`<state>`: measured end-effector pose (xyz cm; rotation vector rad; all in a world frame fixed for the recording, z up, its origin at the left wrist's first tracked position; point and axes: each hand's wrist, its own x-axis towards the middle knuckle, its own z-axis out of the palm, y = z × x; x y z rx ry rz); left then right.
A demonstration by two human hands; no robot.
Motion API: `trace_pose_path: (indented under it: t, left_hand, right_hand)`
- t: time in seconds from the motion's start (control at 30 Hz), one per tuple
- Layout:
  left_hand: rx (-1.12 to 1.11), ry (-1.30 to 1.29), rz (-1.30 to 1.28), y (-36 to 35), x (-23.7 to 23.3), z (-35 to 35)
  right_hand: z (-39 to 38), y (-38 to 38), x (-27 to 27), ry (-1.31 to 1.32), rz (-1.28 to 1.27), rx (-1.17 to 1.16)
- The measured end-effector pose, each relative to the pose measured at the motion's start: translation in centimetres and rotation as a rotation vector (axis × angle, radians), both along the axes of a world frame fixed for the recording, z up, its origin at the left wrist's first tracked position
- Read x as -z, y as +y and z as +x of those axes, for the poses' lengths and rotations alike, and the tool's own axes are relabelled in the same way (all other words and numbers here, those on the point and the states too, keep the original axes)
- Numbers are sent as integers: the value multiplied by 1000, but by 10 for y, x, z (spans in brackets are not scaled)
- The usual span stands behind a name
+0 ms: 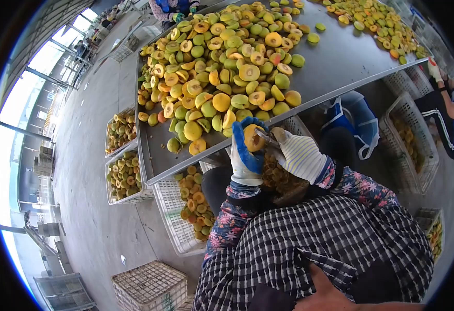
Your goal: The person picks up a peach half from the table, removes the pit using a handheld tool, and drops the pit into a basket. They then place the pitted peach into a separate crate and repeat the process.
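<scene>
My left hand (247, 153), in a white glove with a blue coated palm, is closed around a yellow peach half (254, 139). Its cut side, with a brown centre, faces my right hand. Striped white glove on, my right hand (300, 154) is closed on a thin metal hand tool (266, 137), whose tip is at the brown centre. Most of the tool is hidden by the fingers. Both hands are just off the near edge of a metal table (330, 72) heaped with peach halves (221, 78). Below them, a container of brownish fruit pieces (284, 179) shows partly.
White crates of peach halves (177, 217) stand left of my legs, with an upturned crate (151, 285) nearer. At right are a blue bag (356, 119), another crate (411, 145) and a co-worker (450, 109). Another person's bare hand (323, 290) touches my checked apron (310, 233).
</scene>
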<state>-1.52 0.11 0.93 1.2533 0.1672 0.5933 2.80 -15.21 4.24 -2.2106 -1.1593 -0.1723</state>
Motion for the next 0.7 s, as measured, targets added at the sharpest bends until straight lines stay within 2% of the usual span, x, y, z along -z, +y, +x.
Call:
trace_pose_path:
  t: [0.03,0.17,0.27,0.33,0.43,0.5,0.57,0.6,0.7]
  left_hand:
    - [-32,19,81,-2,3,1]
    - [-60,37,115,-6,9,-2]
    - [-64,46,-10,-5,11,-1]
    - [-87,82,97,-2,10,-3]
    - [-164,165,586,1,8,-6]
    - [-197,200,808,-1,0,-8]
    - [-277,152,697,-13,-7,-9]
    - [-277,132,641,-15,-8,-8]
    - [-172,89,412,-14,-9,-8]
  right_hand:
    - [1,0,1,-13,-46,6]
    - [0,0,5,23,-169,-53]
    - [-4,1,6,29,-193,-89]
    - [-7,3,7,60,-275,-73]
    - [-9,5,10,90,-330,-78]
    - [-10,4,11,150,-325,-119]
    - [-11,4,10,250,-297,-190]
    - [-13,3,12,234,-178,-206]
    - [-5,4,20,236,-252,-221]
